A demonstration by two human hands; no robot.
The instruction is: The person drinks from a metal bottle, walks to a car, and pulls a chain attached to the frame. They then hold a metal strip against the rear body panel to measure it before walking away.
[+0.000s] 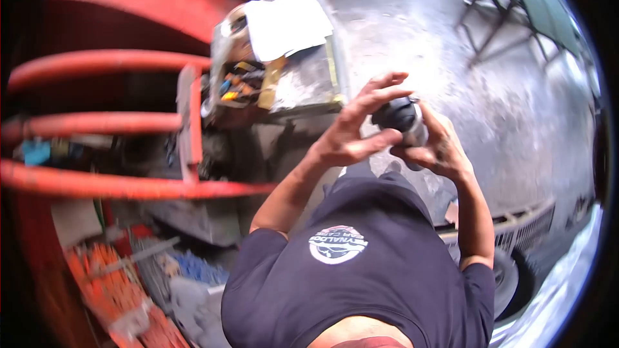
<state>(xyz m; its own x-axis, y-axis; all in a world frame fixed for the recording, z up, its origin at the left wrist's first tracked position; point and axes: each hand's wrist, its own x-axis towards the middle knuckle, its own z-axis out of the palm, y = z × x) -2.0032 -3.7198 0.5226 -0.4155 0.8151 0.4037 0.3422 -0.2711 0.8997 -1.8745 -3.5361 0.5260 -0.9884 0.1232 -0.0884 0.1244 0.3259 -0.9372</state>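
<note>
A worn, boxy desk (309, 84) with a grey, smudged top carries most of the small things. White paper sheets (284, 20) overlap at its far edge, reaching from near the left corner towards the right one. Beside them, by the far left corner, sits a tan, rounded item (238, 44), too blurred to name. Small tools (242, 85) with orange, yellow, blue and black parts crowd the near left corner. A brown strip (271, 85) separates them from the bare, scuffed near right part. Beyond the right edge spreads the grey, pale-patched floor (393, 19), where a green-topped metal frame (541, 9) stands well apart from the desk.
</note>
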